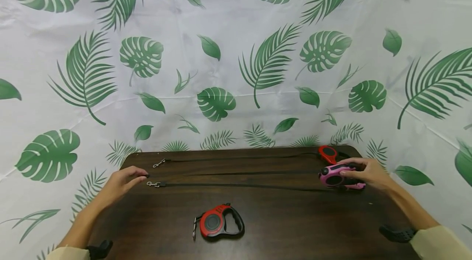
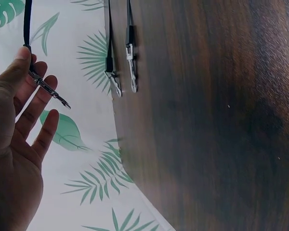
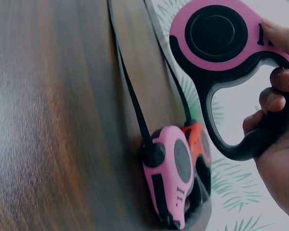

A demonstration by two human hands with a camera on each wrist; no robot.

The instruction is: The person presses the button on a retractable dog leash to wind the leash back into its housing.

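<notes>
My right hand (image 1: 350, 170) grips the black handle of a pink retractable leash (image 1: 332, 175), fingers curled through the loop, lifted just above the table's right end. In the right wrist view that pink leash (image 3: 216, 38) sits in my right hand (image 3: 274, 96) above a second pink leash (image 3: 171, 173) lying on the wood. My left hand (image 1: 141, 176) pinches the metal clip (image 2: 48, 91) at the end of the black strap (image 1: 236, 173), held taut across the table. In the left wrist view my left hand (image 2: 31, 62) holds it between thumb and fingers, off the table's left edge.
Two more straps lie stretched across the dark wooden table (image 1: 295, 219), their clips (image 2: 131, 62) near the left edge. A red leash housing (image 1: 327, 153) sits at the back right, another red leash (image 1: 217, 222) at front centre. A leaf-print cloth (image 1: 236, 47) hangs behind.
</notes>
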